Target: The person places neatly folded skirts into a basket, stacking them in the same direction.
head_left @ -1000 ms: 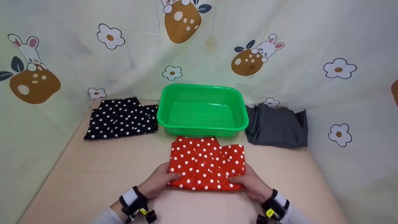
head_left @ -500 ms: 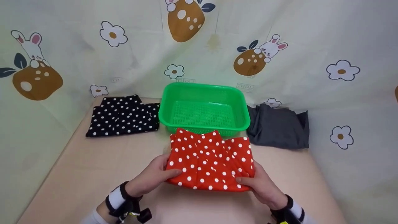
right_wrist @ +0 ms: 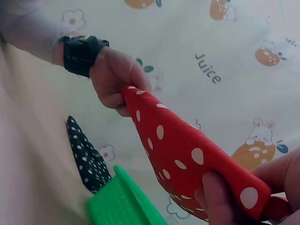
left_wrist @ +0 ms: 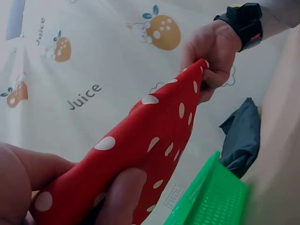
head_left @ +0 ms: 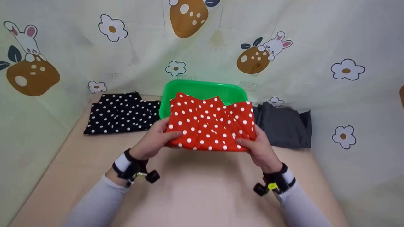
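A folded red cloth garment with white dots (head_left: 208, 123) is held up off the table between both hands. The left hand (head_left: 154, 138) grips its left side, thumb on top and fingers beneath. On the opposite side the right hand (head_left: 260, 146) pinches the cloth the same way. Behind and partly below the cloth stands a green plastic basket (head_left: 176, 86), its front wall hidden in the head view. Both wrist views show the red cloth (left_wrist: 159, 122) stretched between the hands, with the green basket (right_wrist: 122, 201) lower down.
Left of the basket lies a folded black cloth with white dots (head_left: 121, 113). A folded dark grey cloth (head_left: 285, 127) lies to its right. A printed curtain (head_left: 202, 53) encloses the back and sides of the pale table (head_left: 199, 189).
Both hands have lifted the red dotted cloth off the table and carried it forward, so it now covers the basket's front. The black and grey cloths have stayed in place.
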`<state>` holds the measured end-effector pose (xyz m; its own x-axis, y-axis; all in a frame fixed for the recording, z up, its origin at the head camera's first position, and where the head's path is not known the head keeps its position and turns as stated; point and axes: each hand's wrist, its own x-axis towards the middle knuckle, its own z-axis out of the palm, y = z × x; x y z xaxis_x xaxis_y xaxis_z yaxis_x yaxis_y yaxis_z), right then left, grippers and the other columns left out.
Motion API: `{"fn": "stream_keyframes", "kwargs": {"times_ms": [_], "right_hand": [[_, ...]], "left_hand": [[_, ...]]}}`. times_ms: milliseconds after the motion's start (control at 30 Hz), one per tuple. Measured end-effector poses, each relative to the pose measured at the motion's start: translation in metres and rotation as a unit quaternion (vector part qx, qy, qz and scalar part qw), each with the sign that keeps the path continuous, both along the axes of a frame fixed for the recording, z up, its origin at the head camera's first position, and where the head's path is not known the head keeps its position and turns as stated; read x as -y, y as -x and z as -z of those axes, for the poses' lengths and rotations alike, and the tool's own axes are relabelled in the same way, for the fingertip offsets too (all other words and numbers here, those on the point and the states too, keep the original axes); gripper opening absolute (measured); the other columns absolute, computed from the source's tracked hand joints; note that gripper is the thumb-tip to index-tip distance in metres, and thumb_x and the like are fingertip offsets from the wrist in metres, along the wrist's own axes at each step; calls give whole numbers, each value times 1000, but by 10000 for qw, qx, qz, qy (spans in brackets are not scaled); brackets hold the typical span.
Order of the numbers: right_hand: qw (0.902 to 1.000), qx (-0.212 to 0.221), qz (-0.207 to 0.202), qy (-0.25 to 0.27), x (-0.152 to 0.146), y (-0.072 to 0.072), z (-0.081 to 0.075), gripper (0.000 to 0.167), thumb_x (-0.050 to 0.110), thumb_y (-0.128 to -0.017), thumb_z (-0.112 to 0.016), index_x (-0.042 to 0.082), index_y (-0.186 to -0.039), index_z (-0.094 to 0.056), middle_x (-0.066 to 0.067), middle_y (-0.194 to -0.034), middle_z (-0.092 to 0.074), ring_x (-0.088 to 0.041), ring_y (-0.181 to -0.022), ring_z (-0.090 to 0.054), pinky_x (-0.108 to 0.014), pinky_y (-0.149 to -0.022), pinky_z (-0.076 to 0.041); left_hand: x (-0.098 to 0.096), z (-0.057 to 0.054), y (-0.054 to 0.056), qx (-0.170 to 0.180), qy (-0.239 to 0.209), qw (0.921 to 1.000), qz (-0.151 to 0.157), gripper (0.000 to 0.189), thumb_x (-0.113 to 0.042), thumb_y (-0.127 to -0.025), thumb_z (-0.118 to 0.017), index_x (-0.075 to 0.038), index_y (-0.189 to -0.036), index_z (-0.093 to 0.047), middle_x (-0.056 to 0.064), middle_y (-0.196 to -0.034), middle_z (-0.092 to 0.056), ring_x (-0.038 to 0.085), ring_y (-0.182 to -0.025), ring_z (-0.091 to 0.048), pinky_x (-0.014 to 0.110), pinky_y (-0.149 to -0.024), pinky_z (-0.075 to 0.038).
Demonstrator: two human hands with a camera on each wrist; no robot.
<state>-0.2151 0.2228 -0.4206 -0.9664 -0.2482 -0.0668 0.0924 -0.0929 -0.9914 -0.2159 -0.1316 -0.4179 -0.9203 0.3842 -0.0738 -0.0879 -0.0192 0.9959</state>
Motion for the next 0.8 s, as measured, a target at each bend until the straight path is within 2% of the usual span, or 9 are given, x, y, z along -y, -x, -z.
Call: {"fn": "stream_keyframes", "kwargs": {"times_ms": [100, 233, 400, 533, 633, 800], "right_hand": [[9993, -40, 285, 233, 5, 28, -4, 71, -4, -100, -65, 13, -162, -34, -14, -149, -51, -28, -123, -67, -40, -98, -62], [9961, -70, 759, 454, 12, 55, -12, 70, -7, -99, -62, 11, -162, -36, -15, -150, -51, -28, -122, -67, -39, -98, -62], [9906, -294, 1257, 454, 20, 80, -17, 68, -8, -98, -62, 7, -161, -40, -17, -149, -52, -29, -120, -66, -36, -96, -63], [9877, -482, 1470, 243, 23, 96, -11, 66, -9, -98, -62, 5, -159, -42, -18, -150, -52, -29, -122, -64, -33, -96, -63], [9864, -647, 1510, -34, 26, 106, -2, 62, -11, -97, -62, 2, -155, -46, -19, -149, -55, -29, -122, -65, -30, -94, -63], [9837, -847, 1464, -615, 36, 118, 17, 56, -11, -96, -63, 1, -150, -52, -21, -142, -62, -27, -115, -67, -24, -86, -62]], "left_hand": [[-5, -4, 26, 21, -230, 9995, -192, 62, -13, -106, -64, -12, -162, -38, 15, -150, -60, 28, -124, -71, 38, -96, -63], [-12, -5, 53, -20, -485, 9978, -455, 63, -12, -106, -65, -11, -162, -38, 13, -152, -59, 28, -131, -67, 36, -102, -60], [-18, 1, 80, 59, -1018, 9927, -651, 65, -10, -105, -65, -10, -163, -36, 15, -155, -56, 32, -133, -66, 38, -100, -61], [-20, 8, 98, 171, -1416, 9868, -764, 65, -5, -104, -62, -8, -163, -34, 19, -156, -52, 36, -134, -64, 39, -98, -62], [-20, 14, 108, 58, -1183, 9870, -1083, 62, -3, -104, -62, -6, -161, -37, 22, -154, -53, 36, -131, -65, 37, -95, -63], [-16, 22, 119, -163, -119, 9860, -1656, 59, -2, -103, -63, -3, -159, -42, 22, -149, -60, 32, -128, -67, 35, -98, -62]]}}
